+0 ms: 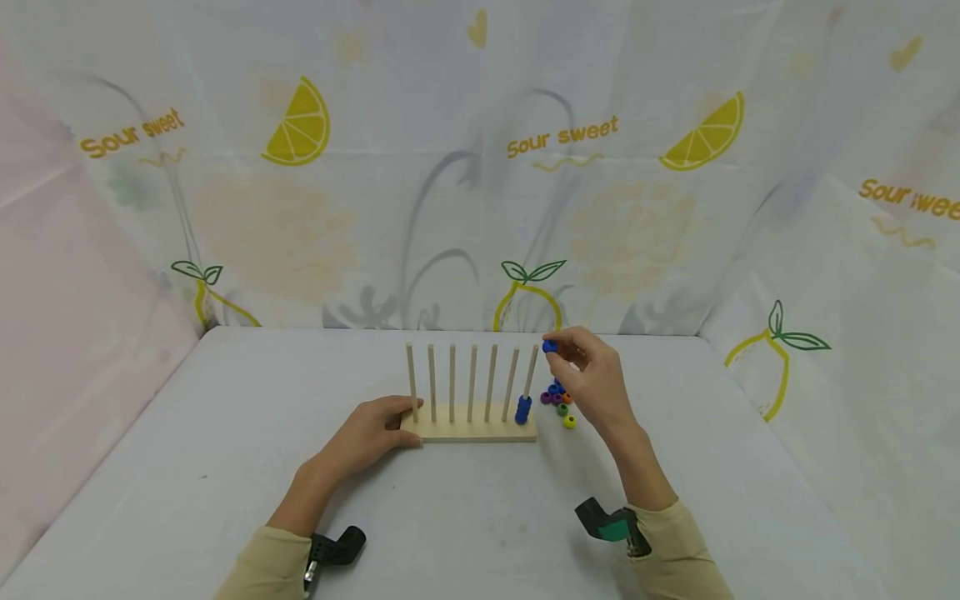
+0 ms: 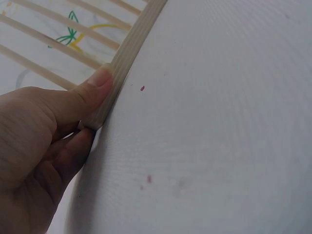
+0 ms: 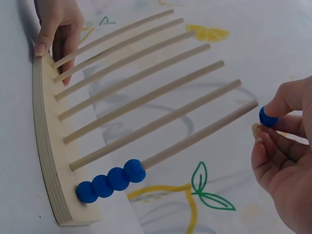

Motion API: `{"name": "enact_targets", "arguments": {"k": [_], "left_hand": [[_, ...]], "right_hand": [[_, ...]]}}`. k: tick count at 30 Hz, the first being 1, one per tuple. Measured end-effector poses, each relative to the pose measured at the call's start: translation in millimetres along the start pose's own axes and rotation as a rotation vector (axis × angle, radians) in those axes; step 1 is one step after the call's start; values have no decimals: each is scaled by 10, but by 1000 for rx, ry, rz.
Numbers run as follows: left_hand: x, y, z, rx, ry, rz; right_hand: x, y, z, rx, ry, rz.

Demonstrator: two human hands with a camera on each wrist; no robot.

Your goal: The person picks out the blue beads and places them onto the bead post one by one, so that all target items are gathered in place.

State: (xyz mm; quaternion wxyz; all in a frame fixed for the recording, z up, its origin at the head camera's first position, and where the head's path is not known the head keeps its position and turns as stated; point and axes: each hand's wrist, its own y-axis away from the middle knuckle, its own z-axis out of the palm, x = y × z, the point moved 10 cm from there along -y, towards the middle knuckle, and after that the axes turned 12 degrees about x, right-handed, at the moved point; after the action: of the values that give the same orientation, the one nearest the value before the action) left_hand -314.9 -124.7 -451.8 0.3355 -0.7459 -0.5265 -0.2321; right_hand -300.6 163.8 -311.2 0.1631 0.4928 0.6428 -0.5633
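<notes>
A wooden peg rack has a flat pale base with several upright pegs in a row. My left hand grips the left end of the base, the thumb on its front edge and the fingers behind and under the corner. Several blue beads are stacked at the foot of the rightmost peg. Between thumb and fingertips, my right hand pinches another blue bead. That bead is level with the top of the rightmost peg, just to its right and apart from it in the right wrist view.
Loose beads lie on the white tabletop right of the rack, partly behind the right hand: a yellow bead, a green bead, purple beads, an orange bead and blue ones. A printed cloth hangs behind.
</notes>
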Motion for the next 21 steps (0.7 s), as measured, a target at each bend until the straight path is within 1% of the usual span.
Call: {"name": "enact_targets", "arguments": {"k": [7,13,21], "left_hand": [[-1,5,2,2,20,4],[-6,23,5,-5,25,1],[10,25,-28,-3,36,-14]], "right_hand": [[-54,-2,-6,6,-8,-21],[-86,6,33,3,-46,-28],[-147,5,78,15,-39,-79]]}}
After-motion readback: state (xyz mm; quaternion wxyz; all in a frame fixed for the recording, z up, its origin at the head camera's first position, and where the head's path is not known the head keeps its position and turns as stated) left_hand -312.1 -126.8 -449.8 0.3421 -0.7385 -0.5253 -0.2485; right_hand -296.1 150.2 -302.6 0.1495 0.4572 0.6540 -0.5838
